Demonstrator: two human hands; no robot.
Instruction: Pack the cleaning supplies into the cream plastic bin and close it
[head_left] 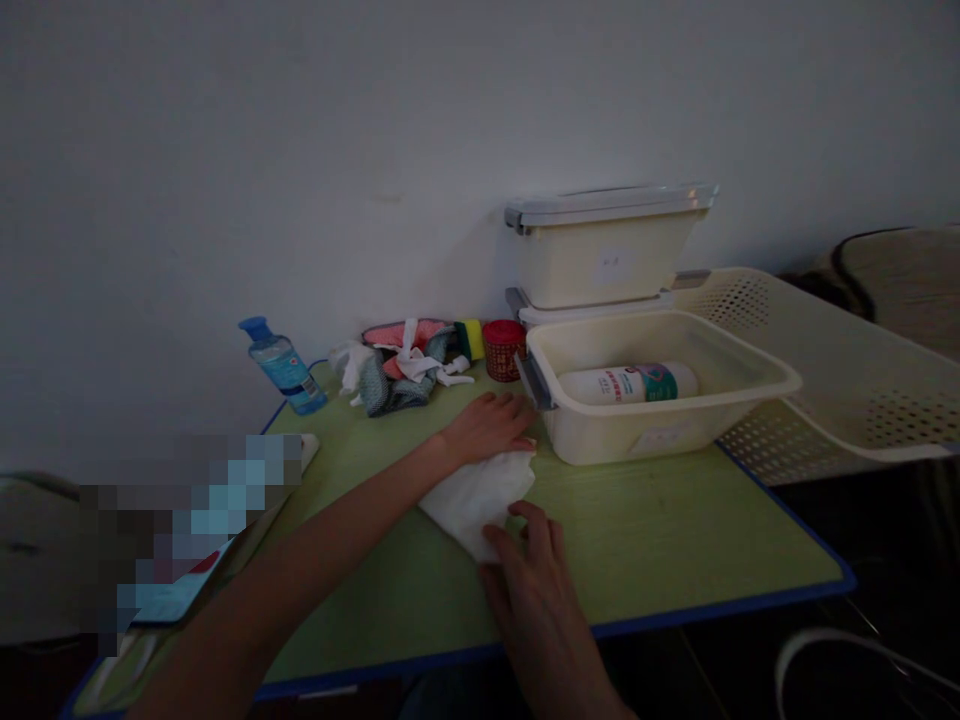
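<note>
White cloth: the white cloth (472,500) lies folded on the green table (675,540), just below the centre of the frame, between the two hands; the bare tabletop around it seems to give it room to lie flat.
Left hand: the left hand (491,425) comes in from the lower left, palm down across the cloth's far edge, perhaps to steady it; whether its fingers grip any fabric cannot be told.
Right hand: the right hand (532,560), at lower centre, has loosely bent fingers at the cloth's near right part, probably to guide that edge while the other hand anchors the opposite one; a firm pinch cannot be made out.
Open bin: the cream bin (600,435) stands right of centre, its mouth up, just beside the left fingers; a white bottle (619,384) lies on its side inside, likely because its length suits the bin floor better than standing.
Back edge: a blue bottle (285,370), a heap of cloths (397,400), a sponge (472,340) and a red container (504,350) sit left of the bin, presumably out of the hands' way.
Upper right: a lidded box (607,260) is stacked behind the bin, apparently to save table space.
</note>
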